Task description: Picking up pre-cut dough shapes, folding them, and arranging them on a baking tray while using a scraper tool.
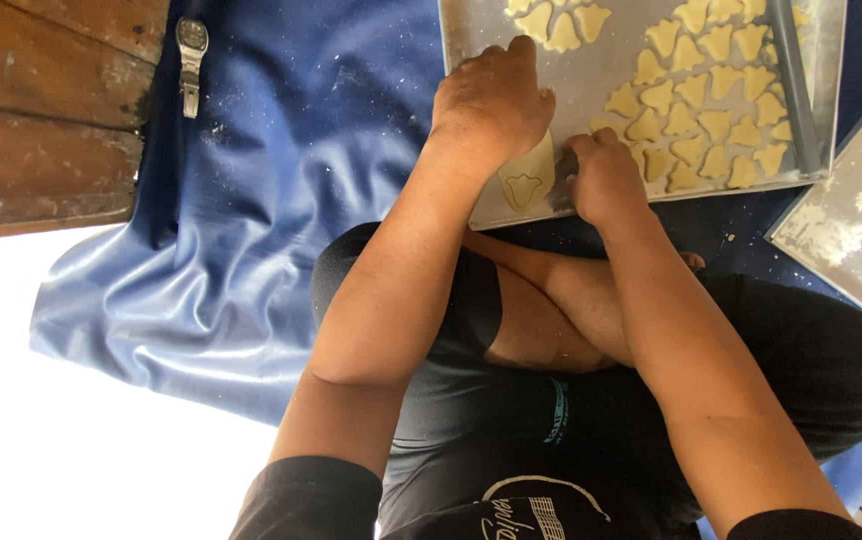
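A metal baking tray (591, 75) lies on a blue sheet, with several pale cut-out dough shapes (711, 90) laid in rows on its right half and a few more at its far edge. My left hand (491, 100) rests palm down on the tray's near left part, over a flat piece of rolled dough (526, 175) that shows a stamped outline. My right hand (606, 180) is closed beside that dough at the tray's near edge; what it grips is hidden by the fingers.
A grey rolling pin (791, 85) lies along the tray's right side. A floured board (851, 215) sits to the right. A wristwatch (191, 60) lies on the blue sheet (281, 180) at the left, next to wooden planks (41, 110). My crossed legs sit below the tray.
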